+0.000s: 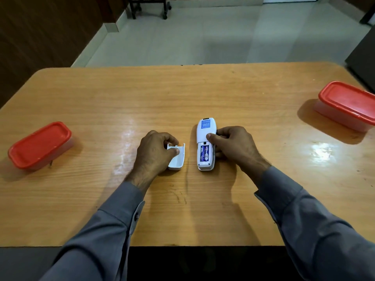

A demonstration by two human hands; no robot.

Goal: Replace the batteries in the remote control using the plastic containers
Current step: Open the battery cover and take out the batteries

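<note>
A white remote control lies face down in the middle of the wooden table, its battery bay uncovered with blue batteries showing inside. My right hand grips the remote's right side, thumb on its back. To the left, my left hand pinches the white battery cover, which rests on the table. Two plastic containers with red lids stand closed: one at the left, one at the far right.
The table's near edge runs just in front of my grey sleeves. Beyond the far edge lies a pale tiled floor with a wheeled black stand at the back. A dark wall panel stands at the left.
</note>
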